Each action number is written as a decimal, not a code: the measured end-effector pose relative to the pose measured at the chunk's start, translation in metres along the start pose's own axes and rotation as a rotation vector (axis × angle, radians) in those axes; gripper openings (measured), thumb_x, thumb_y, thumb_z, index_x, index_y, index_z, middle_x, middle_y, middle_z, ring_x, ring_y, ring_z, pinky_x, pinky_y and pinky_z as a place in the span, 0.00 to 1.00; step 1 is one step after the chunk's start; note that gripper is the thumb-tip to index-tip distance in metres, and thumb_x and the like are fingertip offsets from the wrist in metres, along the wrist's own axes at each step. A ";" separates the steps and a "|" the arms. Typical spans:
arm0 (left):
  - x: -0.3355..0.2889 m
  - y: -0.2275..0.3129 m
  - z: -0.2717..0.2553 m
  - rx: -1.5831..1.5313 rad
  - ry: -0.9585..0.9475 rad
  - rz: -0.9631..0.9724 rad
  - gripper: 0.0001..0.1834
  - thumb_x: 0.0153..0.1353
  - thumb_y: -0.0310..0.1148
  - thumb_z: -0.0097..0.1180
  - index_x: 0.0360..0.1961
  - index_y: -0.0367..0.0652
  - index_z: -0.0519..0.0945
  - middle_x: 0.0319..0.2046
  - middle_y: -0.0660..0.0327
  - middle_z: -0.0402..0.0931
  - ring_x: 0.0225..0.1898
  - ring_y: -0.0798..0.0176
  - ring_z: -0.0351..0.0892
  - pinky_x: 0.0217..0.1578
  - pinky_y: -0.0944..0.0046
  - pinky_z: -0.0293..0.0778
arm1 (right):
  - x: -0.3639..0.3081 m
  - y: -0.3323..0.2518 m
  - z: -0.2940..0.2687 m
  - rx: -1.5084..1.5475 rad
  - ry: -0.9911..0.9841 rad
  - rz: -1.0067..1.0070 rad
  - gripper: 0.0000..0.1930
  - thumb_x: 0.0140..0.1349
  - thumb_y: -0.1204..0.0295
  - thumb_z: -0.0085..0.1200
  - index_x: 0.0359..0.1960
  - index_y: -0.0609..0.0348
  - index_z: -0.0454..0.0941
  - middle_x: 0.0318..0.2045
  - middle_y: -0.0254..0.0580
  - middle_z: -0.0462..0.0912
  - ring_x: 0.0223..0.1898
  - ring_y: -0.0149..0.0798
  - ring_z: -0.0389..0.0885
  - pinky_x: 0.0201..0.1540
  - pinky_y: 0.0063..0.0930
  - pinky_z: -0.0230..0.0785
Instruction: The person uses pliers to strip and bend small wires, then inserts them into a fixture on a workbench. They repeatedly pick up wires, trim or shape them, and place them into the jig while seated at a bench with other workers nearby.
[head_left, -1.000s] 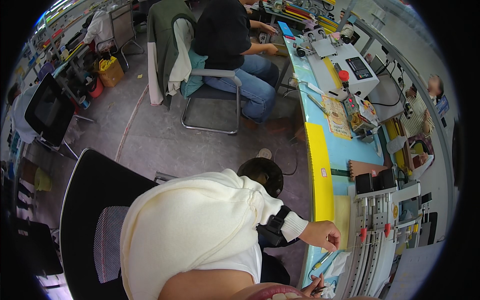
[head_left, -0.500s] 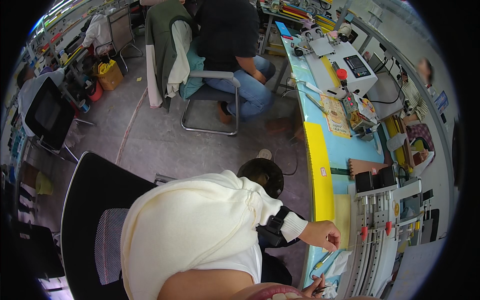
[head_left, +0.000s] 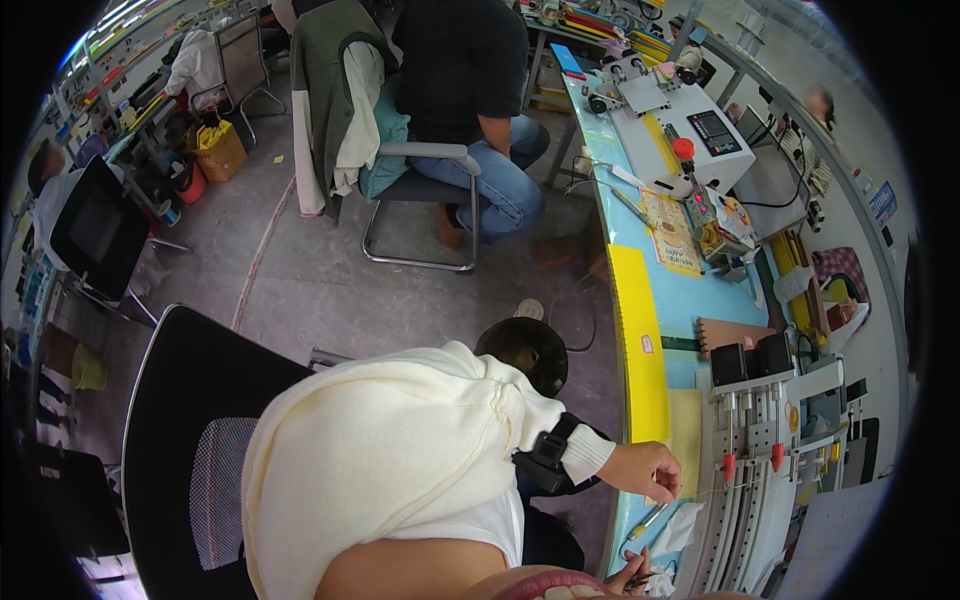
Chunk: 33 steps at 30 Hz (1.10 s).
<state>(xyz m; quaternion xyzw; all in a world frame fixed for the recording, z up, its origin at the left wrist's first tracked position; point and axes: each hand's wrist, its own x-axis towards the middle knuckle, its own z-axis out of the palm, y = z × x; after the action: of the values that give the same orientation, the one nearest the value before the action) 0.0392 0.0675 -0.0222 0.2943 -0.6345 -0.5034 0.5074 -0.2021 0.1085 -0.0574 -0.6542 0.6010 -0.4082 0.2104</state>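
Observation:
My left hand (head_left: pixel 645 472), in a cream knit sleeve (head_left: pixel 390 460), hangs over the bench edge with thumb and fingertips pinched. What lies between them is too small to make out; a fine pale line runs from near the fingertips toward a metal clamping fixture (head_left: pixel 765 470) with red levers. Close to the lower edge, my right hand (head_left: pixel 628 575) is partly cut off, its fingers closed around a small dark, thin thing I cannot name. Between the hands lie a slim pen-like tool (head_left: pixel 648 522) with a yellow part and a crumpled white tissue (head_left: pixel 682 527).
A yellow board (head_left: pixel 638 340) lines the bench edge. Farther along are a brown ridged block (head_left: pixel 732 335) and a white machine (head_left: pixel 700 130) with a keypad. Below the bench edge stands a dark round bin (head_left: pixel 523 355). A seated co-worker (head_left: pixel 460 90) is beyond it.
My hands stay nearly in place. The seated co-worker's upper body and arm have shifted slightly, and a person behind the bench at the far right has moved leftward.

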 end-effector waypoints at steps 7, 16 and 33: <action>0.000 -0.002 0.001 0.009 -0.010 -0.003 0.11 0.61 0.34 0.62 0.40 0.37 0.84 0.34 0.60 0.84 0.35 0.67 0.82 0.38 0.66 0.78 | 0.001 0.001 0.000 -0.001 0.012 0.005 0.10 0.67 0.74 0.57 0.45 0.66 0.84 0.31 0.36 0.86 0.31 0.23 0.75 0.35 0.16 0.63; 0.004 -0.002 0.004 0.035 -0.030 -0.017 0.11 0.60 0.33 0.63 0.39 0.36 0.84 0.34 0.60 0.84 0.35 0.66 0.82 0.38 0.66 0.77 | -0.005 0.009 -0.009 -0.012 0.024 -0.011 0.10 0.67 0.74 0.57 0.45 0.66 0.84 0.31 0.35 0.86 0.31 0.22 0.75 0.35 0.16 0.63; 0.026 0.038 0.103 -0.063 -0.532 -0.062 0.11 0.61 0.28 0.62 0.44 0.37 0.84 0.35 0.62 0.82 0.38 0.68 0.75 0.47 0.67 0.69 | -0.151 0.023 -0.195 0.158 1.036 0.491 0.11 0.67 0.73 0.58 0.47 0.65 0.84 0.34 0.38 0.88 0.35 0.24 0.79 0.44 0.18 0.66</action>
<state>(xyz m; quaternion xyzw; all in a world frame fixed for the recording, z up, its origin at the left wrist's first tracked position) -0.0600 0.0919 0.0244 0.1550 -0.7204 -0.5977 0.3159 -0.3615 0.2908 -0.0044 -0.1929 0.7273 -0.6581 0.0255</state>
